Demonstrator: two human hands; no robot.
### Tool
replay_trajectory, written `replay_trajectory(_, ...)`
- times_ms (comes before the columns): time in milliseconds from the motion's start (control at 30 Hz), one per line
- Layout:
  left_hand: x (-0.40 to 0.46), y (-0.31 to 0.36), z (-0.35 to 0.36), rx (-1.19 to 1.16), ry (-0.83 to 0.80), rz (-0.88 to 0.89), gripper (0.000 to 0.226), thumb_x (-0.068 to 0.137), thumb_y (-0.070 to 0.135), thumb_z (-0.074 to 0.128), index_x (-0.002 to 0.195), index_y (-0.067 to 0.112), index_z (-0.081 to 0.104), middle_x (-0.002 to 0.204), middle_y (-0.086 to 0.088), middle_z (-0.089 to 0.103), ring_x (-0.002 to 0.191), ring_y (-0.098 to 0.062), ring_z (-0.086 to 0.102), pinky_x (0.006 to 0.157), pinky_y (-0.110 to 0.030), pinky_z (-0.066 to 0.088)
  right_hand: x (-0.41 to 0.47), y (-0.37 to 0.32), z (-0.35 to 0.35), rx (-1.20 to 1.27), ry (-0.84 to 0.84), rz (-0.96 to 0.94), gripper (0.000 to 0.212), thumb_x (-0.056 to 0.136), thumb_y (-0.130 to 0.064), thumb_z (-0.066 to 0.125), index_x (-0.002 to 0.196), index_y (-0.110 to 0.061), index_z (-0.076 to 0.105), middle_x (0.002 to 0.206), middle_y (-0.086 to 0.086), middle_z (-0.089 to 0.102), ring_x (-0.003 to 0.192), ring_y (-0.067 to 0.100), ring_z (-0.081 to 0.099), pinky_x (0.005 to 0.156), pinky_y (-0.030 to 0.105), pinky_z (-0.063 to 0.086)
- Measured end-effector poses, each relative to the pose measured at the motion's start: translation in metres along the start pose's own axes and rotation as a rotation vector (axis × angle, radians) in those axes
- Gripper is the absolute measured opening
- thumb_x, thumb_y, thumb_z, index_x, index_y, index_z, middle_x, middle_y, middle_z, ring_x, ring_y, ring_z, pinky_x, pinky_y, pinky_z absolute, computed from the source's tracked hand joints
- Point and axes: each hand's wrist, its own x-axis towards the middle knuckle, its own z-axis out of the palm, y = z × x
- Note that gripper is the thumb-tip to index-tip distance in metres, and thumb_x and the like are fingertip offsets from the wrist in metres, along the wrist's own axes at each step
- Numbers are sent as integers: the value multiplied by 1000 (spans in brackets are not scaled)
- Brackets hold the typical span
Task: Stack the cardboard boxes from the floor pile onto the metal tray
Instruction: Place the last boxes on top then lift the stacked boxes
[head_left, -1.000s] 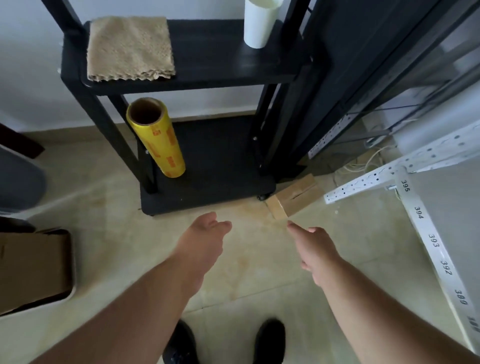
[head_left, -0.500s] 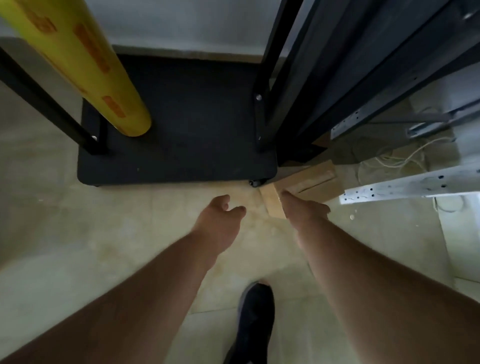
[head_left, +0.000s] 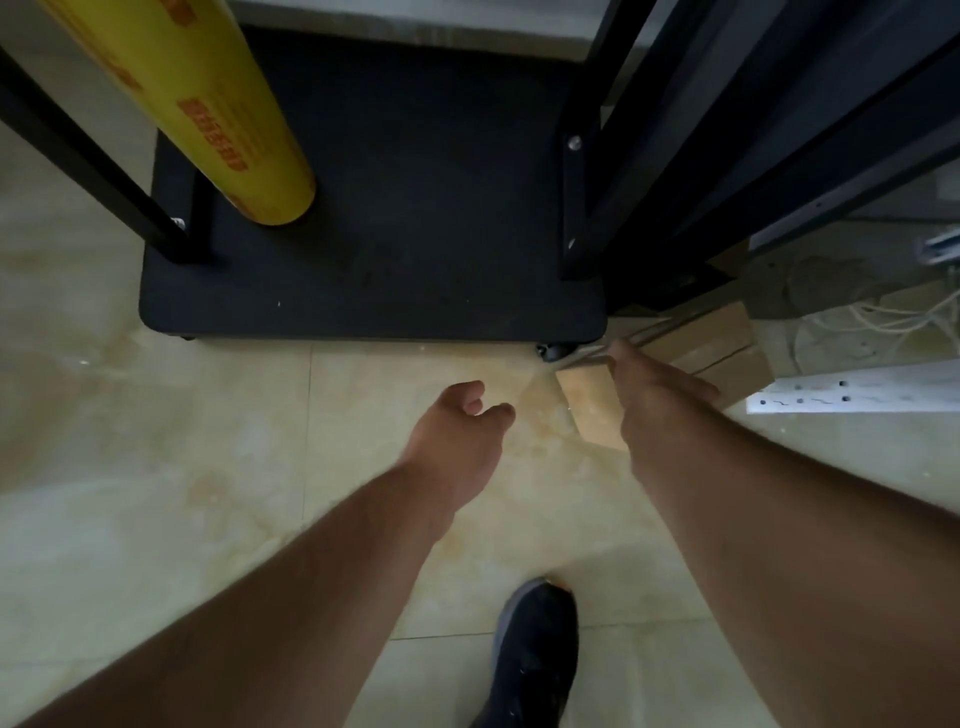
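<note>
A small brown cardboard box (head_left: 724, 349) lies on the tiled floor, wedged beside the black cart's front right corner and partly under a dark frame. My right hand (head_left: 657, 384) lies on the box's top near end, thumb at its left edge and fingers spread across it; I see no closed grip. My left hand (head_left: 457, 431) hovers over bare floor to the left of the box, loosely curled and holding nothing. The metal tray is out of view.
A black wheeled cart base (head_left: 374, 218) carries a yellow roll of film (head_left: 208, 104), with its caster (head_left: 553, 352) right by the box. A white perforated rail (head_left: 857, 391) and loose cables (head_left: 883, 317) lie to the right. My dark shoe (head_left: 535, 649) stands below.
The view has dropped lower and closer to the floor. My right hand has reached forward from short of the box onto its top; my left hand has followed forward.
</note>
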Motion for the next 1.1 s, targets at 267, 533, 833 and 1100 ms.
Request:
replay_trajectory(267, -71, 21, -44, 89, 10, -57, 59, 97, 41, 61, 153, 31, 45, 152, 5, 53, 131, -24, 57, 113, -41, 42, -156, 35, -71, 119, -192, 20, 107, 71, -63, 74, 154, -14, 27, 147, 18, 38, 118, 40, 49, 85, 44, 41)
replay_trajectory(533, -188, 35, -126, 123, 25, -42, 53, 99, 56, 44, 135, 20, 60, 110, 1, 69, 92, -18, 64, 81, -30, 50, -313, 59, -137, 182, -608, -60, 69, 68, -66, 72, 127, -31, 61, 109, 2, 78, 97, 26, 75, 78, 42, 60)
replay_trajectory(833, -295, 47, -281, -225, 84, 62, 41, 81, 59, 69, 121, 49, 67, 110, 16, 76, 107, -13, 68, 87, -32, 52, -489, 35, -152, 173, -840, -347, 39, 89, -49, 65, 125, -34, 65, 101, -9, 80, 99, 18, 75, 87, 41, 56)
replay_trajectory(1100, -368, 23, -384, -297, 248, 161, 29, 91, 47, 68, 120, 42, 69, 107, 17, 78, 108, -14, 71, 102, -39, 53, -602, 35, -124, 94, -1008, -549, 31, 97, -41, 58, 123, -28, 70, 96, -12, 80, 75, 0, 75, 59, 19, 51)
